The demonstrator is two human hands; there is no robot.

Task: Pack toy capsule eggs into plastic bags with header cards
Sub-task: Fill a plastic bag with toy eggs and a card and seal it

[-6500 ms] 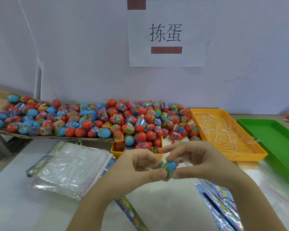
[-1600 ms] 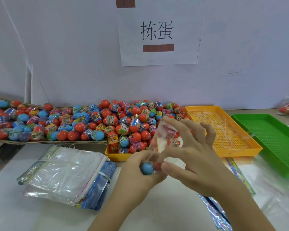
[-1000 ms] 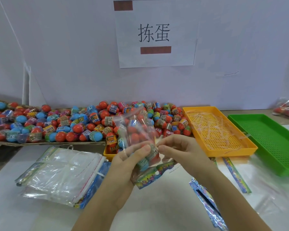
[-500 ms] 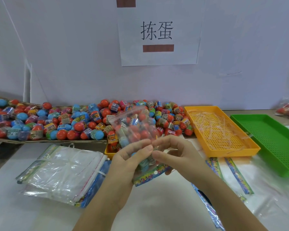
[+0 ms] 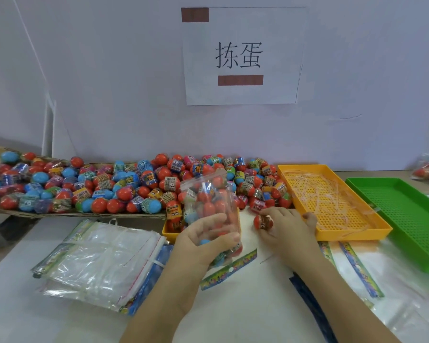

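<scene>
We are gripping the egg-filled bag upright in our left hand. Just right of it, our right hand is curling round one red egg.

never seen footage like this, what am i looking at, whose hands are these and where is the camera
There is no machine here. These are a person's two bare hands, filmed by one wide camera worn on the head, which looks forward and down. That is why the arms come in from the bottom edge.

The left hand holds a clear bag that is already part filled with toy eggs. The right hand grips a single red egg.

Behind them lies a big pile of eggs, mostly red and blue. To the right stand an orange tray with thin clear strips in it and a green tray. On the left is a stack of empty bags. A colourful card strip shows just below the held bag. A paper sign hangs on the wall.
</scene>
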